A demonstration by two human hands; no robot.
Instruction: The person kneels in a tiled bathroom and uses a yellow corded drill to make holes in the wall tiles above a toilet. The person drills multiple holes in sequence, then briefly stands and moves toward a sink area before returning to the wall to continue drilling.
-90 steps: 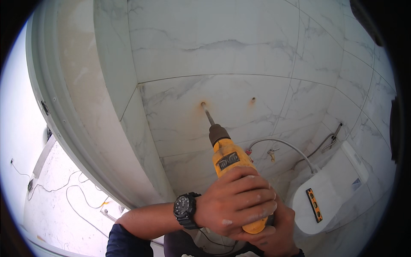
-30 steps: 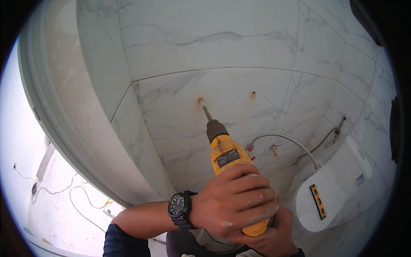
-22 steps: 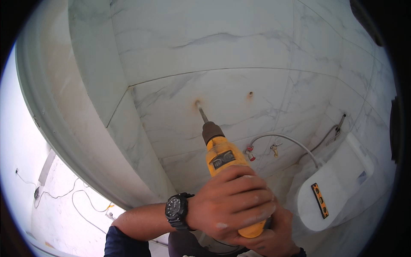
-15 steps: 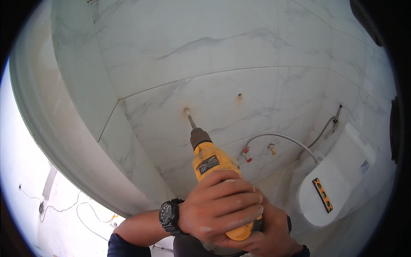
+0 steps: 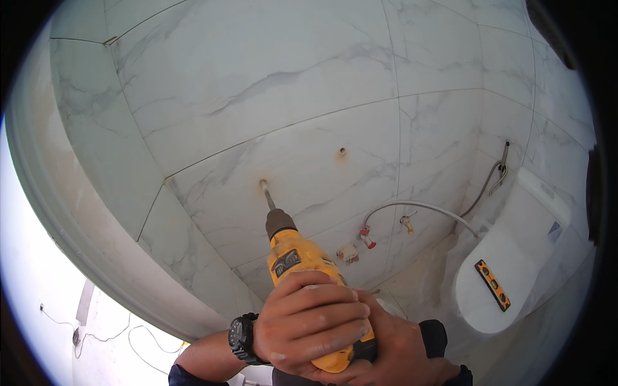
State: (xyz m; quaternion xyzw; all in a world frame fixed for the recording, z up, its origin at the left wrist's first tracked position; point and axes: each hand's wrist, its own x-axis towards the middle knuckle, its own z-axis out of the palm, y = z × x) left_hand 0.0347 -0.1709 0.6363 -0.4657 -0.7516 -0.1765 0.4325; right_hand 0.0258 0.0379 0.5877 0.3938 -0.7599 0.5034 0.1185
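Observation:
Both hands hold a yellow power drill (image 5: pixel 297 255) with a dark chuck (image 5: pixel 280 223), pointing up and slightly left at the marble-look wall tiles (image 5: pixel 309 138). Its bit (image 5: pixel 268 197) has its tip at a hole ringed with orange-brown dust. My left hand (image 5: pixel 315 321), a black watch at its wrist, is closed over the top of the drill body. Behind it my right hand (image 5: pixel 399 347) wraps the rear end; the handle and its fingers are mostly hidden. Right of the bit is a second hole (image 5: pixel 342 151) with similar staining.
Below the holes are a red-handled valve (image 5: pixel 367 238) with a flexible hose (image 5: pixel 418 202), a brass tap (image 5: pixel 406 224) and a wall box (image 5: pixel 347 253). A white toilet (image 5: pixel 473 302) stands at right, an orange-black spirit level (image 5: pixel 492 285) on its lid. Cables lie at lower left.
The view has shifted, so the wall holes and drill appear farther left and lower. The bit remains at the same hole, and both hands keep their hold. The wall box has come into sight.

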